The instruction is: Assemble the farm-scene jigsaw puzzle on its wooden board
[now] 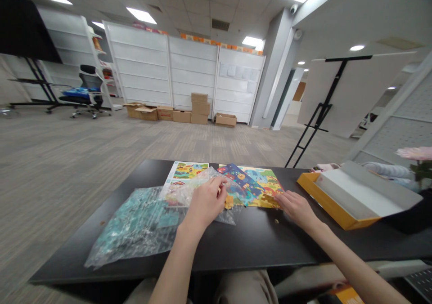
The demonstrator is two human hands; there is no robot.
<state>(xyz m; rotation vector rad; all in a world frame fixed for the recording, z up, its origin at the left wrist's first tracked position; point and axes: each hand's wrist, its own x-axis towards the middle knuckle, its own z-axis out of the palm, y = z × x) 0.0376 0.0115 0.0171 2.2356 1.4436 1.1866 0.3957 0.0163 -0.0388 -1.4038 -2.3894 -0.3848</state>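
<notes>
My left hand (209,199) is closed at the middle of the black table, pinching the clear plastic bag (199,178), with yellow-orange pieces (229,201) beside its fingers. My right hand (294,205) rests at the lower right corner of a colourful animal picture sheet (270,180), fingers together near a brownish-yellow piece (268,199); whether it grips that piece is unclear. A dark blue illustrated sheet (241,178) overlaps the picture. Partly under the clear bag lies a white printed sheet (172,173). A large plastic bag of teal pieces (135,223) sits to the left.
An open yellow box with white inside (337,205) stands on the right, near pink flowers (416,153). One small scrap (276,221) lies before my right hand. Beyond the table are cardboard boxes (182,116), an office chair (88,90) and a black easel stand (315,119).
</notes>
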